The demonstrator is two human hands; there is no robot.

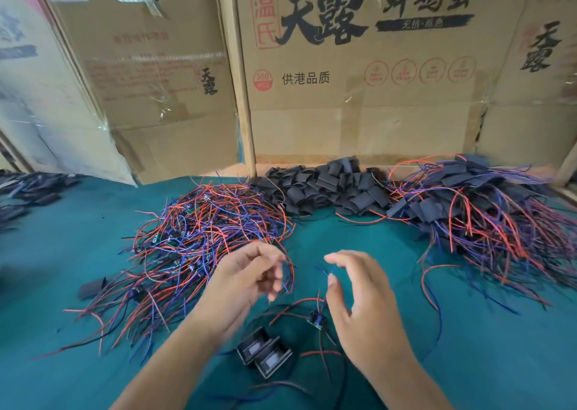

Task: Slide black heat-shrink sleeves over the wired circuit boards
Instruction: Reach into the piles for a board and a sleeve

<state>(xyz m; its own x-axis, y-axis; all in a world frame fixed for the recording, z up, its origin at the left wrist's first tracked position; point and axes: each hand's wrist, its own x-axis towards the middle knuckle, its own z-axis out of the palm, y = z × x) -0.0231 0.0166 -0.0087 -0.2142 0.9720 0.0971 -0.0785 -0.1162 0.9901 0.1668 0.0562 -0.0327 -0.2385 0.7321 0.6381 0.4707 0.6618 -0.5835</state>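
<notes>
1. The table cover looks like matt teal cloth, smooth and felt-like.
2. Behind it, the boxes are plain brown cardboard, patched with glossy clear tape.
3. Against those boxes, the sleeves look like matt black plastic tubing.
4. Left of the sleeves, the wires have smooth red, blue and black plastic insulation.

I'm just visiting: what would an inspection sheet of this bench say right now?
Surface: teal cloth, mostly covered.
Job's things: pile of bare wired boards left; empty black sleeves at back; sleeved boards right; one wired board and two sleeves lying near the hands.
Clutter: stray sleeve.
Grippers: left hand and right hand each pinch thin wires.
Cables: red, blue, black leads only.
Surroundings: cardboard boxes behind.
</notes>
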